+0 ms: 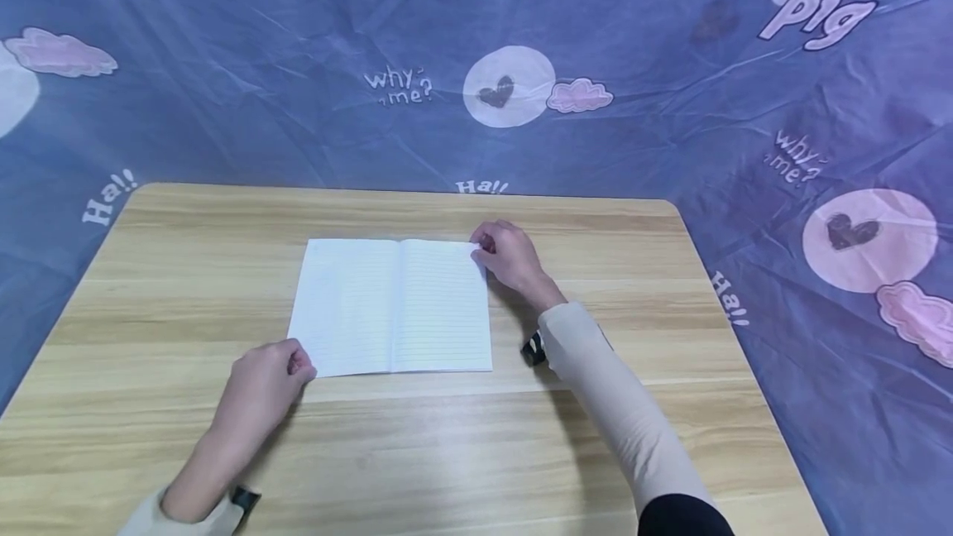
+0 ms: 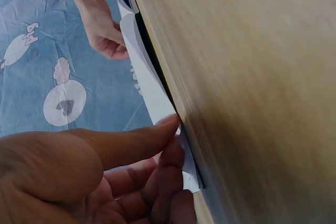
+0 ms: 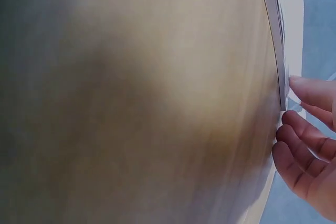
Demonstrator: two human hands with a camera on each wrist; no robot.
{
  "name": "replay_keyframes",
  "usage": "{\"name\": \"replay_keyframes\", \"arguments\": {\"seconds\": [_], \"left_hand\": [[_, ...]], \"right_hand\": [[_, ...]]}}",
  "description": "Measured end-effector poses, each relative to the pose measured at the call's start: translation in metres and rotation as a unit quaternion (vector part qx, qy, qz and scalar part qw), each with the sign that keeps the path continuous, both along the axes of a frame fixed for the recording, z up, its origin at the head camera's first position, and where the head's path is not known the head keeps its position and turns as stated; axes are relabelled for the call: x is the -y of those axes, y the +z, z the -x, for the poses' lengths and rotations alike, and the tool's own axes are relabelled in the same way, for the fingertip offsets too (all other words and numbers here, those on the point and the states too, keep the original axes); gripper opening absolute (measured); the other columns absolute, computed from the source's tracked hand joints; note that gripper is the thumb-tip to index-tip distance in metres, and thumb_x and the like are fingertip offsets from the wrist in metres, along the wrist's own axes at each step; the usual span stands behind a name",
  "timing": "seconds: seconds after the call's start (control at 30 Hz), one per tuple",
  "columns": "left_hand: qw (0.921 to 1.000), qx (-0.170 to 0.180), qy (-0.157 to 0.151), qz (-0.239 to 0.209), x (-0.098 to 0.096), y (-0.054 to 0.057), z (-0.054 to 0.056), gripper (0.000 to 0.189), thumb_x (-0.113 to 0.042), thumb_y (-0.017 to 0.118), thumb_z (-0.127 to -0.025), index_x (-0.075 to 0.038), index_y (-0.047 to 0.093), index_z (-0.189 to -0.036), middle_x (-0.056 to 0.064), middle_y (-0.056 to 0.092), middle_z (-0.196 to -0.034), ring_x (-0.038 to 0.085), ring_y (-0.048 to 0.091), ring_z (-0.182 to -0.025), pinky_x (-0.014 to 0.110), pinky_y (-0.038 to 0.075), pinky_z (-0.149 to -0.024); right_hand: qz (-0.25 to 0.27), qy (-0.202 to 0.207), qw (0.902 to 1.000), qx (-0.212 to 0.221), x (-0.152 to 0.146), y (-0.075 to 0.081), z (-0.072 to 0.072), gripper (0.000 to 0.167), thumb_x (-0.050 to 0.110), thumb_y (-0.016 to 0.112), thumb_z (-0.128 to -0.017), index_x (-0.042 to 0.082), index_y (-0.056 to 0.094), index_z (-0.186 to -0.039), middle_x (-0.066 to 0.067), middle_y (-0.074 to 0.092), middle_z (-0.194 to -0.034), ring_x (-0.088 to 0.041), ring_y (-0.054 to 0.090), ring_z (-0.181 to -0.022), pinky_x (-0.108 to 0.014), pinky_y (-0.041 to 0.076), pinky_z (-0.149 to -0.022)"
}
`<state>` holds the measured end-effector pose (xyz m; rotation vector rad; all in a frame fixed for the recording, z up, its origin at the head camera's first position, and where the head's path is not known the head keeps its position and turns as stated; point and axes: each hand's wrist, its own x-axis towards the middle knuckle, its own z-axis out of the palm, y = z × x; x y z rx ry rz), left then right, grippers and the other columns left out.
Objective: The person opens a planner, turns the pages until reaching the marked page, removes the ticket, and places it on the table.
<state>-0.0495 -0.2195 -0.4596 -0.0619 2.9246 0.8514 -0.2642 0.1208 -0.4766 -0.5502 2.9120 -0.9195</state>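
Observation:
An open notebook (image 1: 357, 304) with white lined pages lies flat on the wooden table (image 1: 447, 453), its fold running down the middle. At its near left corner my left hand (image 1: 264, 383) pinches the page edge between thumb and curled fingers; the left wrist view shows the thumb (image 2: 131, 142) on the paper (image 2: 149, 85). My right hand (image 1: 510, 255) holds the far right corner with its fingertips. From the right wrist, the pages' edge (image 3: 281, 40) meets the fingertips of that hand (image 3: 310, 140), the other fingers being bent against the tabletop.
A blue printed cloth (image 1: 298, 106) with pink clouds and lettering hangs behind the table and along its sides. Dark straps or devices (image 1: 533, 349) show at both wrists, beside the light sleeves (image 1: 618, 404).

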Motion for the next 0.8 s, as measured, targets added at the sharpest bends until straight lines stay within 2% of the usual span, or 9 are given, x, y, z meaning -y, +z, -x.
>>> {"name": "replay_keyframes", "arguments": {"seconds": [0.1,0.2,0.3,0.37,0.43,0.57,0.63,0.73,0.8], "left_hand": [[0.9999,0.009,-0.004,0.013,0.0,0.001,0.001,0.023,-0.005,0.085,-0.091,-0.008,0.066,-0.08,0.003,0.063,-0.072,0.027,0.06,-0.069,0.047,0.05,-0.062],[0.9997,0.004,-0.005,0.023,-0.001,0.003,-0.001,0.024,-0.009,0.086,-0.091,-0.01,0.065,-0.08,0.004,0.064,-0.073,0.029,0.062,-0.069,0.05,0.051,-0.063],[0.9993,-0.008,0.0,0.036,-0.004,0.006,-0.004,0.026,-0.015,0.088,-0.092,-0.009,0.066,-0.079,0.006,0.065,-0.073,0.031,0.064,-0.069,0.053,0.053,-0.061],[0.9985,-0.033,0.006,0.043,-0.006,0.01,-0.006,0.026,-0.018,0.089,-0.092,-0.008,0.068,-0.08,0.008,0.066,-0.073,0.032,0.065,-0.068,0.055,0.054,-0.06],[0.9966,-0.07,0.01,0.042,-0.01,0.013,-0.007,0.025,-0.02,0.09,-0.092,-0.006,0.071,-0.082,0.009,0.067,-0.073,0.032,0.065,-0.066,0.055,0.054,-0.059],[0.9878,-0.155,-0.008,0.012,-0.023,0.022,-0.006,0.02,-0.017,0.092,-0.09,-0.003,0.077,-0.089,0.002,0.061,-0.067,0.023,0.058,-0.064,0.052,0.052,-0.062],[0.9807,-0.194,-0.026,-0.007,-0.031,0.025,-0.003,0.018,-0.015,0.093,-0.089,-0.003,0.079,-0.091,-0.005,0.055,-0.064,0.018,0.054,-0.064,0.05,0.051,-0.063],[0.9667,-0.248,-0.057,-0.028,-0.044,0.026,0.0,0.018,-0.011,0.096,-0.085,-0.005,0.08,-0.093,-0.011,0.049,-0.064,0.013,0.051,-0.066,0.044,0.051,-0.064],[0.9556,-0.279,-0.082,-0.046,-0.051,0.026,0.003,0.02,-0.009,0.097,-0.083,-0.007,0.081,-0.094,-0.013,0.052,-0.067,0.01,0.052,-0.067,0.04,0.052,-0.064]], "right_hand": [[0.007,-0.007,1.0,-0.001,0.001,0.002,-0.001,0.008,0.009,0.078,-0.099,0.008,0.073,-0.106,-0.008,0.068,-0.103,-0.026,0.064,-0.096,-0.041,0.055,-0.089],[0.019,-0.009,0.9997,-0.009,0.002,0.005,-0.001,0.007,0.01,0.079,-0.1,0.009,0.073,-0.103,-0.007,0.068,-0.104,-0.025,0.064,-0.096,-0.04,0.055,-0.09],[0.062,-0.003,0.998,-0.005,0.003,0.008,-0.003,0.007,0.007,0.079,-0.1,0.008,0.073,-0.103,-0.006,0.07,-0.1,-0.023,0.065,-0.092,-0.036,0.056,-0.085],[0.113,0.002,0.9935,0.012,0.005,0.011,-0.004,0.007,0.005,0.079,-0.1,0.006,0.073,-0.103,-0.007,0.071,-0.095,-0.023,0.065,-0.087,-0.032,0.056,-0.079],[0.179,0.008,0.9828,0.045,0.006,0.015,-0.006,0.007,0.002,0.078,-0.099,0.003,0.074,-0.105,-0.008,0.071,-0.09,-0.025,0.064,-0.081,-0.031,0.056,-0.071],[0.288,0.023,0.9511,0.108,0.008,0.022,-0.008,0.011,-0.002,0.078,-0.099,-0.004,0.076,-0.11,-0.017,0.073,-0.09,-0.029,0.064,-0.073,-0.032,0.056,-0.063],[0.32,0.034,0.9375,0.132,0.009,0.023,-0.008,0.013,-0.003,0.077,-0.099,-0.006,0.076,-0.112,-0.025,0.072,-0.093,-0.026,0.063,-0.07,-0.033,0.057,-0.063],[0.34,0.049,0.9276,0.148,0.011,0.024,-0.007,0.014,-0.004,0.075,-0.1,-0.008,0.076,-0.114,-0.032,0.071,-0.097,-0.018,0.062,-0.067,-0.03,0.056,-0.063],[0.35,0.054,0.9225,0.154,0.013,0.025,-0.006,0.015,-0.004,0.075,-0.1,-0.009,0.075,-0.114,-0.03,0.071,-0.096,-0.015,0.061,-0.067,-0.028,0.055,-0.063]]}}
